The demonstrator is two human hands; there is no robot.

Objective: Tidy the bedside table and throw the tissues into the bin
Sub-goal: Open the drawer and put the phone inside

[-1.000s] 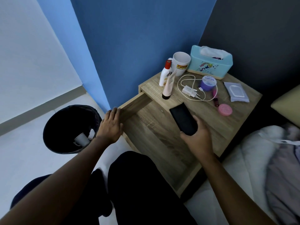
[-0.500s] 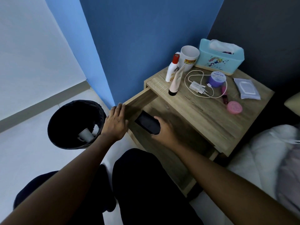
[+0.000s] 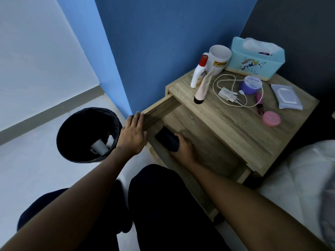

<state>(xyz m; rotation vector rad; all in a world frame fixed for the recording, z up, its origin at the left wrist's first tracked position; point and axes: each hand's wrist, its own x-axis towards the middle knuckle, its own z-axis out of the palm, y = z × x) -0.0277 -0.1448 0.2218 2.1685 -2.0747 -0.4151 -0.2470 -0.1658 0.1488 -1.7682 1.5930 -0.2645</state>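
Lower now, the right hand [image 3: 183, 147] has carried the flat black phone [image 3: 167, 140] down to the drawer [image 3: 199, 131] floor near its left front corner, fingers curled on it and partly hiding it. Left hand [image 3: 133, 134] lies flat and open on the drawer's left wall. White tissues [image 3: 110, 141], half lost in shadow, sit in the round black bin [image 3: 72, 127] beside the wood-grain counter [image 3: 235, 124].

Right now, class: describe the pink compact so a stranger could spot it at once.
Start at the bedside table against the blue wall. On its top, look toward the near right part, past the white charger. The pink compact lies flat just below a small pink tube; it is the only round, flat pink disc there.
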